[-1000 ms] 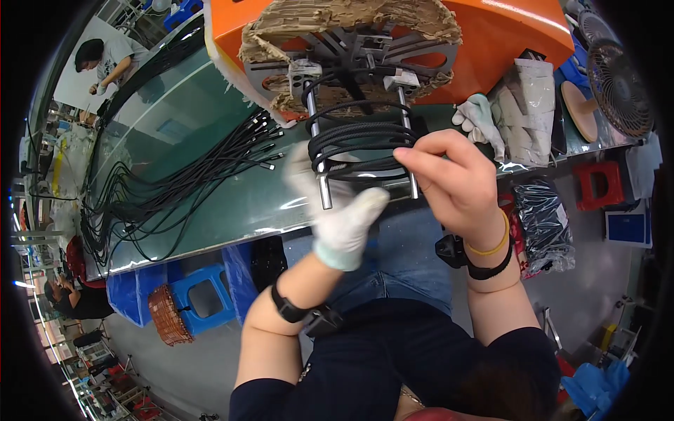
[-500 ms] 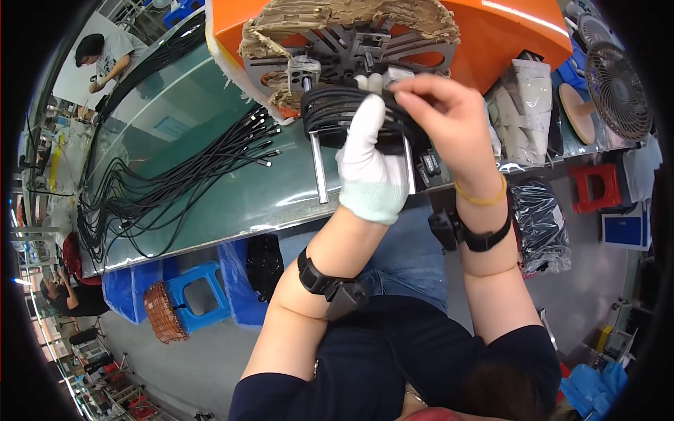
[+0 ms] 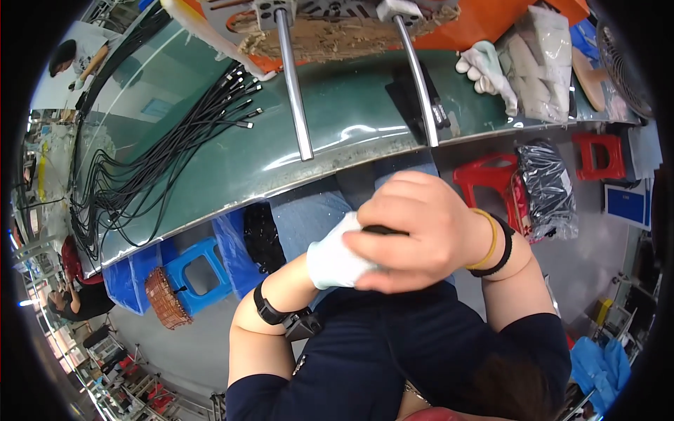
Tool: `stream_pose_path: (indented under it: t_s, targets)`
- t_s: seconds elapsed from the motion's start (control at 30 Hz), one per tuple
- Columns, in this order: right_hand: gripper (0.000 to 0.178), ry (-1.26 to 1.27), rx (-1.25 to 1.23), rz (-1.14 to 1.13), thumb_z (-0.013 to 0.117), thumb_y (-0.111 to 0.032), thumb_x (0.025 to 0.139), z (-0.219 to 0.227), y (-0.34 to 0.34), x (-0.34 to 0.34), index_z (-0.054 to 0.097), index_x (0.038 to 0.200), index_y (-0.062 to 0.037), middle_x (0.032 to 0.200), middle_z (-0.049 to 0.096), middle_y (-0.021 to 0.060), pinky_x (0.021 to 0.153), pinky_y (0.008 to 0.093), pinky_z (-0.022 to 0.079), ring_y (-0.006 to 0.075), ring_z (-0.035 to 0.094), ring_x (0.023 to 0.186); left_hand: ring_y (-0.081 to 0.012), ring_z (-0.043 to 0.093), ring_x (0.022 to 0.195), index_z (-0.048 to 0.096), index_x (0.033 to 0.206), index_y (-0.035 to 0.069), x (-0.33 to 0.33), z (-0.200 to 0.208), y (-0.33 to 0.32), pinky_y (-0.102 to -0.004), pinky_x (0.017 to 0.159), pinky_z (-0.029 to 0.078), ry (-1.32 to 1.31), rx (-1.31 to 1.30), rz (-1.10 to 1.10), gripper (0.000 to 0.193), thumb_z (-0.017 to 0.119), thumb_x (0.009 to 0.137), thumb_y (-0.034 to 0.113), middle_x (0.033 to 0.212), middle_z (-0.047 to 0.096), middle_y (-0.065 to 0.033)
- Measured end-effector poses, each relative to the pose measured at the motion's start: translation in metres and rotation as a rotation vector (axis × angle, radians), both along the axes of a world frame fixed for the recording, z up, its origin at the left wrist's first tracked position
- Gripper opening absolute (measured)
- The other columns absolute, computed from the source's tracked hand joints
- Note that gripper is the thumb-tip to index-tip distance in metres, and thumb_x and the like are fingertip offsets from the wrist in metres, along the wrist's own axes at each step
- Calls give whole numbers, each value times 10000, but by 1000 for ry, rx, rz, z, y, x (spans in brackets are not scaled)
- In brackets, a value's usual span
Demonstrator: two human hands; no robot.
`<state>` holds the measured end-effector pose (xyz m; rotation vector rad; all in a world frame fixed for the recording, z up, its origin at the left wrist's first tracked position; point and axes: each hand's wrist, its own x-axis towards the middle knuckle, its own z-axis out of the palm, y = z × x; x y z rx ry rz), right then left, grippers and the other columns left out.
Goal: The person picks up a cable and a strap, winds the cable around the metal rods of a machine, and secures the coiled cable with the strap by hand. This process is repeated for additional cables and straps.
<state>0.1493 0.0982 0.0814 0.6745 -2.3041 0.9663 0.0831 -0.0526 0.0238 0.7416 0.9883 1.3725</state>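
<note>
In front of my body, past the table's near edge, my two hands are together. My left hand (image 3: 340,256) wears a white glove with a pale green cuff, and my right hand (image 3: 414,235) is bare, its fingers curled over the left one. Between them shows a dark sliver of black cable coil (image 3: 384,230); the rest is hidden by the right hand. Two metal rods, one on the left (image 3: 293,91) and one on the right (image 3: 419,84), jut bare from the winding wheel (image 3: 337,38), which has brown tape or paper round its rim.
A bundle of black cables (image 3: 158,154) with plug ends lies on the green tabletop (image 3: 337,98) at left. Right of the rods are a white glove (image 3: 488,74) and a clear-wrapped pack (image 3: 539,67). Below stand a blue stool (image 3: 200,266) and a red stool (image 3: 484,175).
The black cable coil has come off the rods, and both hands have drawn back toward my body. My right hand has closed over the left. The wheel and rods appear higher in view.
</note>
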Motion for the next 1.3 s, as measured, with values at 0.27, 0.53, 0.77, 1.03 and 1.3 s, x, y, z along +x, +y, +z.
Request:
stream_pose_path:
  t_s: [0.27, 0.53, 0.77, 1.03, 1.3]
  targets:
    - [139, -66, -269, -34, 725, -86, 633, -31, 0, -5, 605, 691, -48, 695, 537, 73, 408, 252, 372, 170, 525, 511, -129, 589, 613, 552, 932, 21, -1, 1, 0, -217, 547, 456, -504, -92, -282, 213, 662, 769, 104, 645, 567, -51]
    - [165, -272, -515, -40, 714, -27, 661, -43, 6, 0, 592, 770, -11, 654, 535, 71, 434, 225, 384, 130, 529, 520, -97, 476, 431, 544, 718, 36, 7, -4, 1, -220, 403, 349, -334, -161, 78, 169, 662, 778, 142, 527, 506, -22]
    - [203, -782, -906, -122, 660, 19, 730, -37, 5, 18, 588, 919, 34, 685, 559, 79, 504, 214, 419, 116, 573, 597, -90, 435, 393, 528, 697, 33, -12, -4, -2, -220, 389, 341, -329, -194, 136, 208, 659, 779, 172, 511, 485, -19]
    - [204, -542, -299, 203, 631, 5, 739, -14, 26, 42, 616, 942, 20, 796, 598, 86, 519, 277, 456, 201, 598, 640, -141, 481, 416, 548, 683, 27, -38, -4, -11, -255, 402, 374, -443, -375, -29, 208, 638, 778, 188, 535, 521, -49]
    - [149, -617, 37, 349, 659, -11, 705, -7, 27, 5, 634, 850, 15, 813, 604, 123, 593, 281, 485, 243, 599, 707, -326, 598, 628, 609, 771, 29, -8, 16, 7, -385, 572, 471, 1012, -372, -363, 303, 667, 700, 319, 666, 605, -167]
